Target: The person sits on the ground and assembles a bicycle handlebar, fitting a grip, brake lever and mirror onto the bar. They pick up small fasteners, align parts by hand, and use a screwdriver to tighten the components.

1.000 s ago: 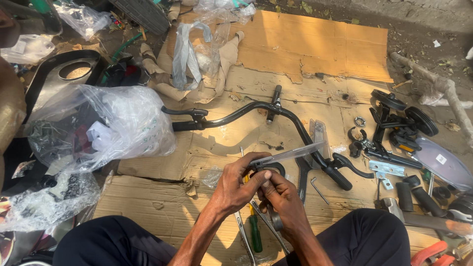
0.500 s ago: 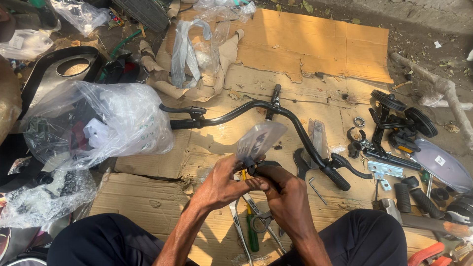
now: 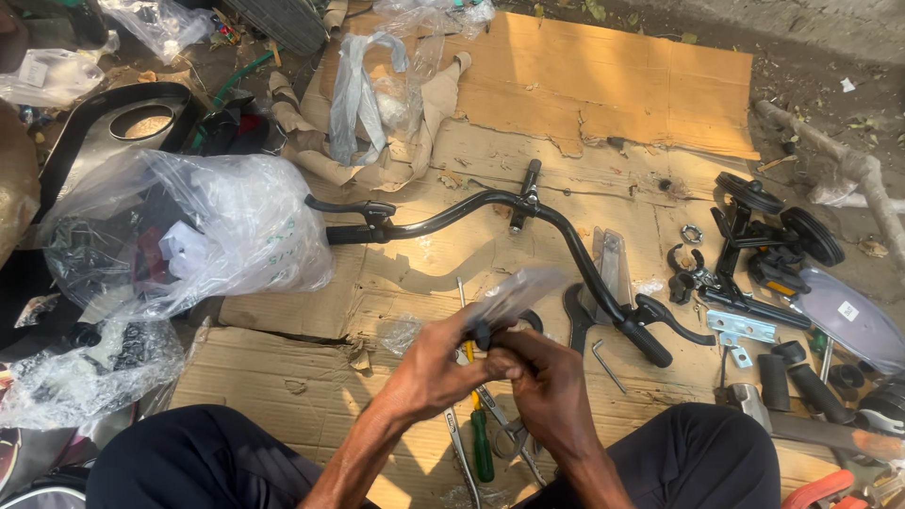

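My left hand (image 3: 434,372) and my right hand (image 3: 547,386) meet in front of me over my lap, both closed on a small dark part in a clear plastic wrapper (image 3: 514,297) that sticks up, blurred. Just beyond them a black bicycle handlebar (image 3: 490,203) with grips and brake levers lies across flattened cardboard (image 3: 603,85). Under my hands lie a green-handled screwdriver (image 3: 482,443), a spanner (image 3: 460,452) and pliers (image 3: 509,429).
A large clear plastic bag of parts (image 3: 198,226) sits at the left with a black chain guard (image 3: 104,123) behind it. Pedals and brackets (image 3: 764,236), black grips (image 3: 801,386), a hex key (image 3: 608,363) and a grey mudguard (image 3: 848,316) lie at the right.
Both hands lifted the wrapped part off the cardboard toward me. The wrapper now stands up between my fingers, blurred with motion. The handlebar has not moved.
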